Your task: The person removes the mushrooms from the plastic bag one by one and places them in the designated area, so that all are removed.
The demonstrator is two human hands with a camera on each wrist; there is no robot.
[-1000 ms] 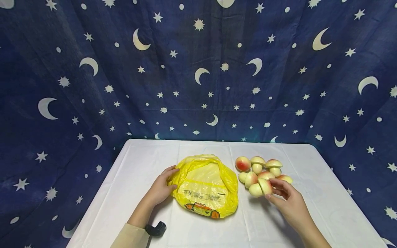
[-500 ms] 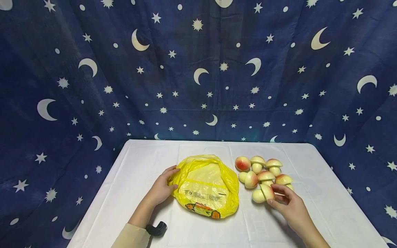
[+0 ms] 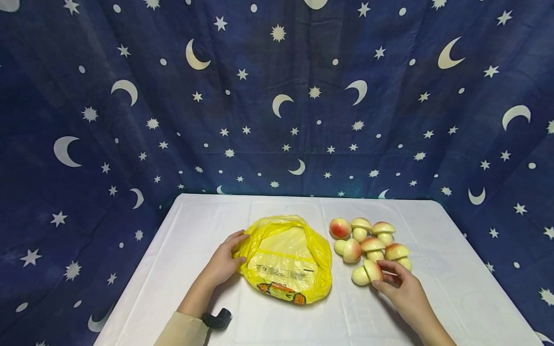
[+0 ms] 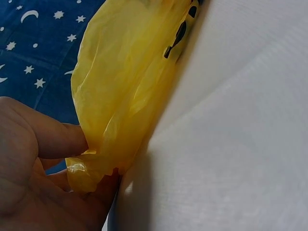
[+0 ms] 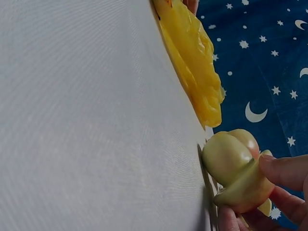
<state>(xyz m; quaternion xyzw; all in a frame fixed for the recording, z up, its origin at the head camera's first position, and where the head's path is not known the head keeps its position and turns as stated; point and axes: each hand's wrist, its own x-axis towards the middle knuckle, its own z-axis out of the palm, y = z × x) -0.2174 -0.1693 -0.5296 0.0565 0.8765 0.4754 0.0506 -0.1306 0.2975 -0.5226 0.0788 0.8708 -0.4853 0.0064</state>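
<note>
A yellow plastic bag (image 3: 283, 259) with printed orange figures lies on the table with its mouth spread wide. My left hand (image 3: 225, 262) pinches the bag's left edge; in the left wrist view thumb and fingers close on the gathered yellow film (image 4: 113, 96). To the bag's right, my right hand (image 3: 402, 288) grips a toy mushroom (image 3: 360, 276) by its pinkish cap, the pale stem pointing left. In the right wrist view the thumb (image 5: 284, 171) and fingers sit around this mushroom's cap (image 5: 248, 187), close over the tabletop.
Several similar mushrooms, among them one with a red cap (image 3: 340, 228), lie grouped behind the held one. A white cloth (image 3: 281, 322) covers the table. A dark blue curtain (image 3: 242, 120) with moons and stars hangs behind and at the sides.
My right hand has drawn the mushroom a little toward the front and right, baring more of the mushrooms behind it. The left hand and the bag have stayed in place.
</note>
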